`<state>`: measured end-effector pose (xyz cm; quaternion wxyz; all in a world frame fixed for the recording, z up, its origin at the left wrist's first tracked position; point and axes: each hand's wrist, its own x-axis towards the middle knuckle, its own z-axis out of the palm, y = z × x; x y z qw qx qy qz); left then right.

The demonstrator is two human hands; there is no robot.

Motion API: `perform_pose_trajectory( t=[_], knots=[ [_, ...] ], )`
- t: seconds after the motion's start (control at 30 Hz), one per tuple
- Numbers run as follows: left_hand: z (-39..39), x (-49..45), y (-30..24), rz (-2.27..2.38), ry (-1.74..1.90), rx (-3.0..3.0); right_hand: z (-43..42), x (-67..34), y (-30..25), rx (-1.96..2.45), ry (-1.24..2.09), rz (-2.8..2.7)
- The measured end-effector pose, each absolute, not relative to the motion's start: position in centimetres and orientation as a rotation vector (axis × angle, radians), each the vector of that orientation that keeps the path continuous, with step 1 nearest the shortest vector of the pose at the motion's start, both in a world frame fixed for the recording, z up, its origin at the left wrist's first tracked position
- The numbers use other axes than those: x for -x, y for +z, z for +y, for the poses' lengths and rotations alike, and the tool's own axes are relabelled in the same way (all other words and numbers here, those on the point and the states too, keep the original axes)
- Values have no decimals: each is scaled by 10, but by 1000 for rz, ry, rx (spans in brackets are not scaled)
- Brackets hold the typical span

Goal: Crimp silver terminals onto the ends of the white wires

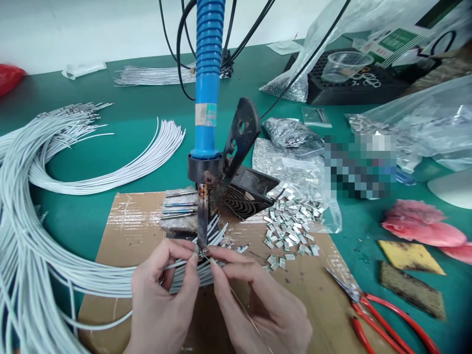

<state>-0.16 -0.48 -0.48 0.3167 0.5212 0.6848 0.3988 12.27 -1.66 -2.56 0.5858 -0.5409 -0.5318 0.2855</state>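
A soldering iron [206, 123] with a blue handle is fixed tip-down in a dark metal stand, its tip between my two hands. My left hand [165, 290] pinches a white cable [179, 263], holding its end against the hot tip. My right hand [258, 300] closes thumb and fingers on a thin solder wire [245, 314], which runs up to the same spot and trails down below the palm. My fingertips hide most of the joint. Behind them, a thick bundle of white cables [118, 282] lies across the cardboard [121, 221].
Small metal pieces [291, 231] are scattered right of the iron, beside a plastic bag [273, 157] of more. Red-handled pliers [372, 305] lie at the right, near a yellow sponge [411, 256] and pink cloth [424, 223]. A black tray [354, 93] stands behind.
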Motion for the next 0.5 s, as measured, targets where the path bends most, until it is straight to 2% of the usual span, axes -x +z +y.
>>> perform_pose_trajectory(
  t=[0.27,0.5],
  knots=[
    [-12,-8,-1,1829,1146,-1189,-16,-132,-29,1370,753,-1173],
    [-24,-6,-1,1815,1153,-1275,-19,-138,-30,1364,828,-1424]
  ],
)
